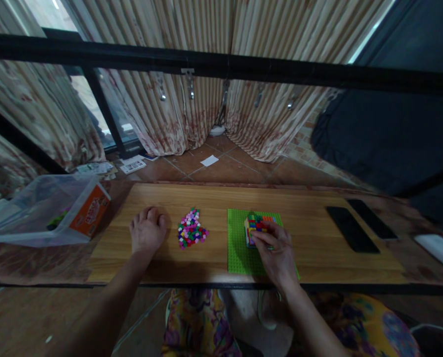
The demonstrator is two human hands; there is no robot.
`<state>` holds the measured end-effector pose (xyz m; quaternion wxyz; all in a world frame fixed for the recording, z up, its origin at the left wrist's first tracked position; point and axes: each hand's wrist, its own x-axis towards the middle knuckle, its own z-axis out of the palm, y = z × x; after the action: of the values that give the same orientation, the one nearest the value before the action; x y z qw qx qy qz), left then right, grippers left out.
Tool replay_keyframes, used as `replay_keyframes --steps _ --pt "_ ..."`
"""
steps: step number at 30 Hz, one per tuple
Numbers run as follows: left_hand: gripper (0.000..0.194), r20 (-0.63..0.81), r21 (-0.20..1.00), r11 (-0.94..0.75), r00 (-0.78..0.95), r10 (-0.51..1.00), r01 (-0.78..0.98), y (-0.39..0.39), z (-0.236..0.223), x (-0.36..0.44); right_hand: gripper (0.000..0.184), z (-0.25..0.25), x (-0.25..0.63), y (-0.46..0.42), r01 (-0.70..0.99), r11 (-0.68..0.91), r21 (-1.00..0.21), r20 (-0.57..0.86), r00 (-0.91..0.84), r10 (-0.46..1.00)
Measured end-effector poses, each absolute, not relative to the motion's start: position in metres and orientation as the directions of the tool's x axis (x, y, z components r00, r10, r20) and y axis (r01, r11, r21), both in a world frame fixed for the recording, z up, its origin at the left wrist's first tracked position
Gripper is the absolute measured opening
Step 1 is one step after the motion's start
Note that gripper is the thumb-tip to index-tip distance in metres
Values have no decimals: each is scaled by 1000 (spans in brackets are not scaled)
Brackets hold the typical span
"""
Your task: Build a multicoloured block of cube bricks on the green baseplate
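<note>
My right hand (277,250) is at a small build of toy bricks (251,223), its thumb and fingers closed against the near right side. Red, yellow, green and blue bricks show in the build; the fingers hide part of it, and I cannot tell whether a loose brick is between them. Beneath the build lies a green studded baseplate (238,255). My left hand (147,230) rests palm down on the wooden board, fingers loosely bent and thumb apart, holding nothing visible. To its right is a loose pile of small coloured bricks (191,230), apart from the hand.
A clear plastic bin (38,198) with an orange label stands at the left. Two dark phone-like slabs (351,230) lie right of the baseplate. A white object (439,250) sits at the far right. A black metal bar (206,64) crosses beyond the wooden board (206,196).
</note>
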<state>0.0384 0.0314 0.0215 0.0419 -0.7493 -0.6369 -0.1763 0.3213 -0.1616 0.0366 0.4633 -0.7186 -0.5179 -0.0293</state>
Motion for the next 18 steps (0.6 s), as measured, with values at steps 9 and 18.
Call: replay_keyframes --steps 9,18 --pt "41 335 178 -200 132 933 963 32 18 37 15 41 321 -163 746 -32 -666 502 480 720" --pt "42 304 172 -189 130 944 967 30 22 39 16 41 322 -163 801 6 -598 552 406 729"
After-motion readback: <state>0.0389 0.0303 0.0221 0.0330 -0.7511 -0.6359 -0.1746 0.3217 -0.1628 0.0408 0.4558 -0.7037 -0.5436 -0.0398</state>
